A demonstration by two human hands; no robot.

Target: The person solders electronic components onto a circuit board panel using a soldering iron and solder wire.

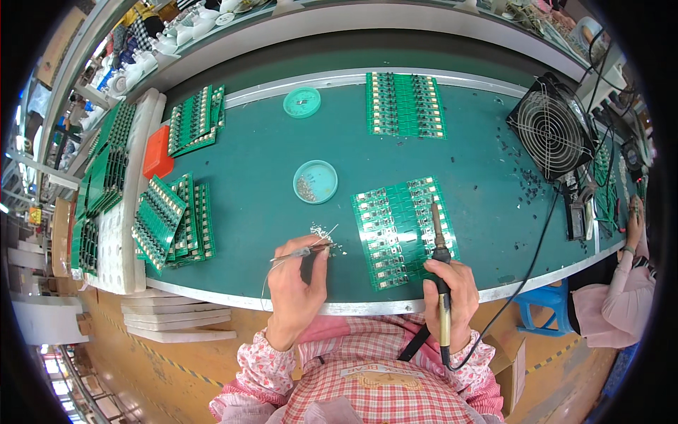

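- Checked apron [381,389] at six o'clock, nearest of all, counting from the middle of the bench [268,177].
- Left hand [300,286] at seven o'clock: thumb and fingers pinched together on slim grey tweezers [301,251]; a thin wire [264,288] curls down beside it.
- Right hand [454,293] at four o'clock: fingers wrapped closely around a soldering iron [442,256], which points toward twelve.
- Small white parts [322,232] lie loosely scattered just past the left fingertips.
- One green circuit board [404,233] lies flat between three and four o'clock; the iron's tip is over its right-hand row, though whether they touch I cannot tell.
- Round dish [316,164] toward eleven o'clock, with small bits inside.
- Stacked boards [176,219] at nine o'clock; another pile [196,120] at ten, near a red box [158,152].
- Black fan [553,129] at two o'clock, dark crumbs [530,185] strewn near it.
- Farther off, a second dish [302,102] past eleven and another board [405,106] at one.
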